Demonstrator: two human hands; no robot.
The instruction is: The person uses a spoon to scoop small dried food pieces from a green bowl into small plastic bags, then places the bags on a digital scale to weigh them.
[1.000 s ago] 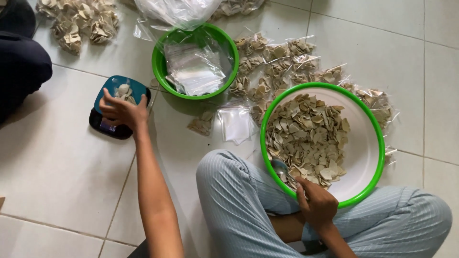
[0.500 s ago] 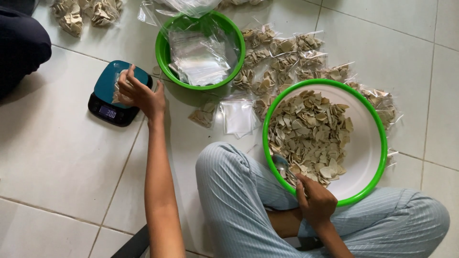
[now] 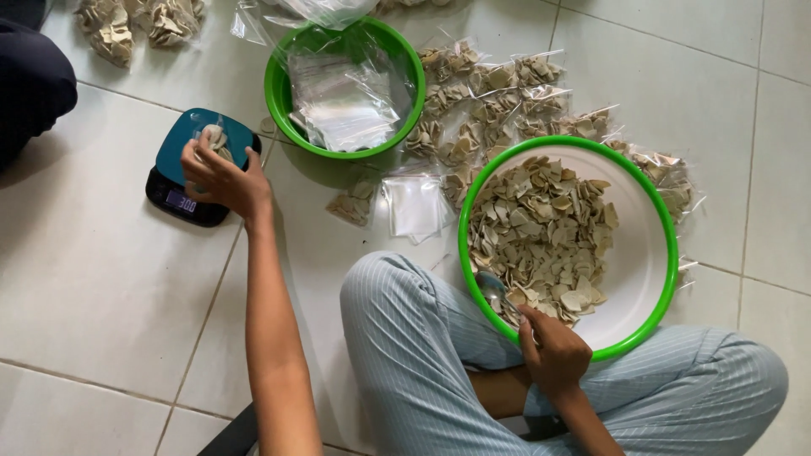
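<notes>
Left hand outstretched over scale

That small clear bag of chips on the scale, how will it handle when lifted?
The small clear bag under the left hand likely feels light and floppy, its thin film sagging. The thin chips look brittle, so squeezing may crack them.

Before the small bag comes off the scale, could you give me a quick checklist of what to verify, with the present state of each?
1. Left hand grips the small bag of chips: ok.
2. Bag sits on the scale platform: ok.
3. Scale display lit: ok; whether the value is right: cannot tell.
4. Right hand holds the spoon at the large green basin: ok.
5. Chips left in that basin: ok.
6. Bag sealed: cannot tell.
</notes>
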